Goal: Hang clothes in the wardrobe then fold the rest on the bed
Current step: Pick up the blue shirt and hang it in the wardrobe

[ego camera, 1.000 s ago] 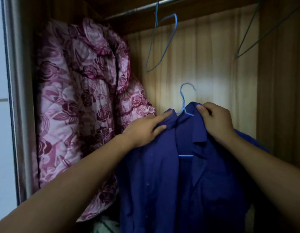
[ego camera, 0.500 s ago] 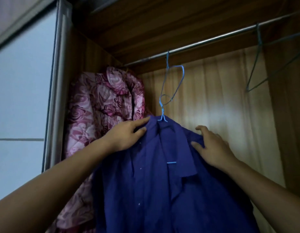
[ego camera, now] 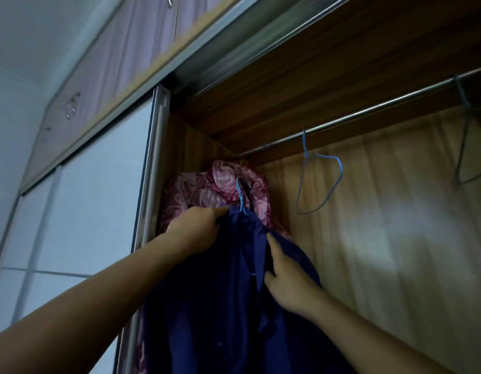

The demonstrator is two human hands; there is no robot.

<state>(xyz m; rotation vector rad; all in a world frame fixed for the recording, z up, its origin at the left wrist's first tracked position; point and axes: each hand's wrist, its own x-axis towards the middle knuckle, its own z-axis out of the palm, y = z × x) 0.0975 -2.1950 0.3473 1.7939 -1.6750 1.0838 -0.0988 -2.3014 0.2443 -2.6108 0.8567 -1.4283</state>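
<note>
Nearest the camera, both bare forearms reach up into the wardrobe. Left hand (ego camera: pixel 199 228) curls its fingers round the blue shirt (ego camera: pixel 220 306) at the shoulder, just beside the neck of its hanger (ego camera: pixel 240 197). Right hand (ego camera: pixel 288 282) lies on the shirt's front with one finger stretched up the cloth; I cannot tell whether it pinches. The shirt is held at the wardrobe's left end, its hook well below the rail (ego camera: pixel 369 112). Behind it hangs a pink garment (ego camera: pixel 215 184). Farther right, a spare hanger (ego camera: pixel 319 184) hangs on the rail.
</note>
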